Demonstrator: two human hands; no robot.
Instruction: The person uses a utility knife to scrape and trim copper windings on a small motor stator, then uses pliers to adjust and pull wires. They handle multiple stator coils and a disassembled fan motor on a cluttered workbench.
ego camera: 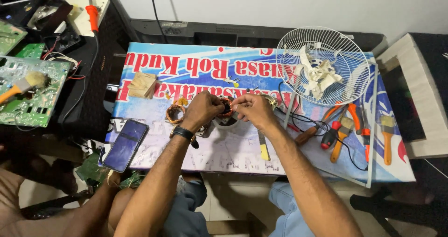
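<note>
My left hand (201, 109) and my right hand (254, 110) meet over the middle of a printed banner-covered table (224, 150). Both pinch a small motor stator with copper windings (227, 110), mostly hidden between my fingers. A watch sits on my left wrist. A loose copper coil ring (175, 113) lies just left of my left hand. A yellow-handled tool (263, 147) lies below my right hand.
A white fan guard (322, 65) with crumpled paper lies at the back right. Brushes, pliers and screwdrivers (347, 129) lie at the right. A phone (125, 144) rests at the front left, sandpaper pieces (142, 85) behind it. Circuit boards (28, 90) lie far left.
</note>
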